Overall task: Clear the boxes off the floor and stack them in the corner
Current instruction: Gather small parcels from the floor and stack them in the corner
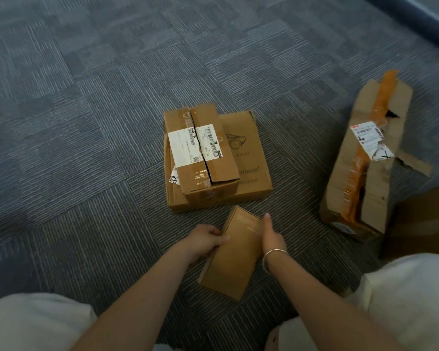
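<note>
A small plain brown box (235, 254) is held just above the grey carpet, close in front of me. My left hand (208, 239) grips its left side and my right hand (271, 236), with a silver bracelet on the wrist, grips its right side. Just beyond it a labelled taped box (200, 150) rests on top of a wider flat box (249, 158). To the right stands a tall torn box (365, 158) with orange tape and a white label, leaning slightly.
Another brown box (421, 224) sits at the right edge behind the torn one. A dark blue wall base (416, 13) runs across the top right corner. My knees in light trousers (411, 300) fill the lower corners. Carpet tiles (86, 122) stretch to the left.
</note>
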`<action>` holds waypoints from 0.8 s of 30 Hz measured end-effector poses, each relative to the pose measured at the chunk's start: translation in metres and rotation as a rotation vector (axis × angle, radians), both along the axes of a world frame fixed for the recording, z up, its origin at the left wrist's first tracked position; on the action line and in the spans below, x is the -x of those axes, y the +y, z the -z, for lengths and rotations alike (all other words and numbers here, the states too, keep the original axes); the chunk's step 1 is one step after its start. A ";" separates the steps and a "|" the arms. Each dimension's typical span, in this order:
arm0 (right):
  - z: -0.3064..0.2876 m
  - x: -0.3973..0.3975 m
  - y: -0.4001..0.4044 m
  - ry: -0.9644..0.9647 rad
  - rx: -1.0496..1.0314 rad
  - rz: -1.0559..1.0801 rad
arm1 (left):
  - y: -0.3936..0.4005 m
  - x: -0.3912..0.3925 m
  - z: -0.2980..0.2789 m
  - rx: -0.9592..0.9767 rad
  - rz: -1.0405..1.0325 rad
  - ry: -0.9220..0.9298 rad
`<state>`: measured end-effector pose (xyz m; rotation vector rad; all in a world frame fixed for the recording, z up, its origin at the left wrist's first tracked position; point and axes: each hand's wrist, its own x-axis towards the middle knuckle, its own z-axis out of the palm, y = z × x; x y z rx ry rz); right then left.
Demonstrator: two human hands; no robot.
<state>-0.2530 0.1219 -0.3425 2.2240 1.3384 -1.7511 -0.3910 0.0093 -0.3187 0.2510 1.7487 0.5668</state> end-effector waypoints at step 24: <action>-0.142 -0.041 0.171 0.483 0.340 -0.026 | 0.116 0.000 -0.114 -0.587 0.056 0.394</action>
